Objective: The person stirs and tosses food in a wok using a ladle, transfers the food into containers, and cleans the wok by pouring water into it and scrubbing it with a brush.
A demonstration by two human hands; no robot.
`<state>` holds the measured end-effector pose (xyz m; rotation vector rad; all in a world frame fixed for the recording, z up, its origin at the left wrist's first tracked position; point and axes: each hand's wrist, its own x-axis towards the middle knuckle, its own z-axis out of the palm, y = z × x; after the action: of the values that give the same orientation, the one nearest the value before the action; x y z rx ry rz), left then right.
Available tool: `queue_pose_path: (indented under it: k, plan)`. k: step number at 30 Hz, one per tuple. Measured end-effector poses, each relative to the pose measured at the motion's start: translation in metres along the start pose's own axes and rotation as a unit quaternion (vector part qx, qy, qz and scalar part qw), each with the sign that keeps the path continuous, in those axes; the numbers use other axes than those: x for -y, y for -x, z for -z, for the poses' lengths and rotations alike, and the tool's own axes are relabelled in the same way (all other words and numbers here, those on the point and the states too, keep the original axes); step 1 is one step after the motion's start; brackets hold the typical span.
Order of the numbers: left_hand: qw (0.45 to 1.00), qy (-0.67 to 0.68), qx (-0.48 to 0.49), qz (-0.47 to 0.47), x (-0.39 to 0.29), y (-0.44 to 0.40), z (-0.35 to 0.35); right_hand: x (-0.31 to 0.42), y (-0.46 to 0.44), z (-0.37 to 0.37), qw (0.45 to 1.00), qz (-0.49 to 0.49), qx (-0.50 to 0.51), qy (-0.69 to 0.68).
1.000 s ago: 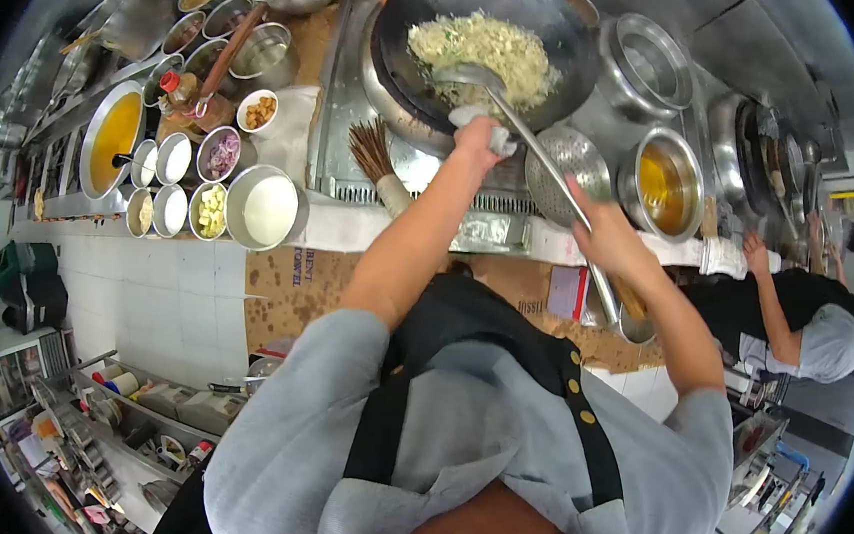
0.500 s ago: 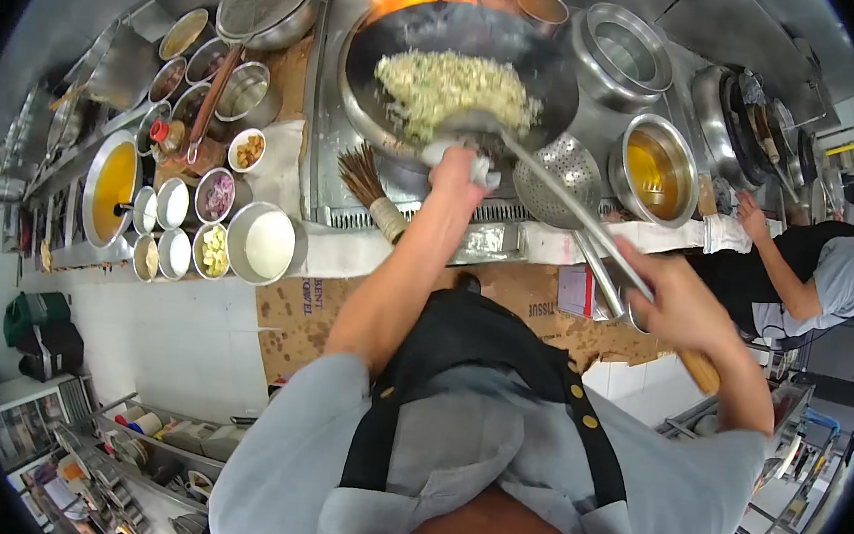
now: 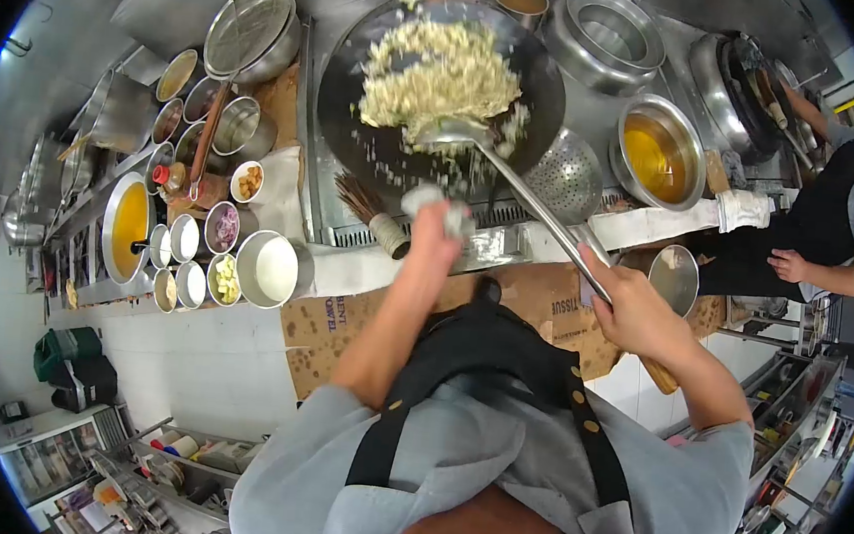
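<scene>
Reaching forward along an extended forearm, the left hand (image 3: pixel 435 236) has its fingers closed around one bunched white cloth (image 3: pixel 429 201) at the near side of one large, round, black metal wok (image 3: pixel 539 93). Hand and cloth are blurred; what lies beneath the cloth is hidden. The right hand (image 3: pixel 635 305) sits further right, back of the hand uppermost, elbow bent outward, fingers gripping the shaft of one long-handled steel ladle (image 3: pixel 455 131). The shaft runs diagonally from wok to hand, its wooden end showing past the hand. The ladle's head is inside the wok, at the near edge of one mass of pale yellow grains (image 3: pixel 437 77), motion-blurred, some bits showing at the far rim.

Counted right of the wok: one round perforated steel strainer (image 3: pixel 564 177) and one steel bowl of yellow liquid (image 3: pixel 698 160). Counted left: one brown-bristled brush (image 3: pixel 360 199) on the steel surface (image 3: pixel 322 173), four small round containers (image 3: pixel 196 241) grouped together, one white bowl of brown cubes (image 3: pixel 247 199).
</scene>
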<state>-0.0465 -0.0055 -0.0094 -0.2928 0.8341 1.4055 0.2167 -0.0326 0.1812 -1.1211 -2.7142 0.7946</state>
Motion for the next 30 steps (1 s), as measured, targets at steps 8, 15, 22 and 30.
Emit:
queue_pose_path:
  k: [8, 15, 22, 30]
  plan:
    - [0.992, -0.088, -0.052, -0.073, 0.028, -0.02, 0.013, -0.057, -0.076, -0.059, 0.993, -0.032, -0.117, 0.01]
    - [0.994, -0.091, -0.032, -0.053, -0.025, -0.069, -0.041, -0.015, -0.098, -0.021, 0.791, -0.135, -0.07, -0.593]
    - [0.998, -0.047, -0.028, -0.018, -0.034, -0.094, -0.052, -0.044, -0.144, -0.014, 0.476, -0.226, 0.021, -0.85]
    - [0.999, -0.03, -0.029, -0.002, -0.035, -0.099, -0.047, -0.036, -0.192, -0.014, 0.679, -0.298, -0.07, -0.667]
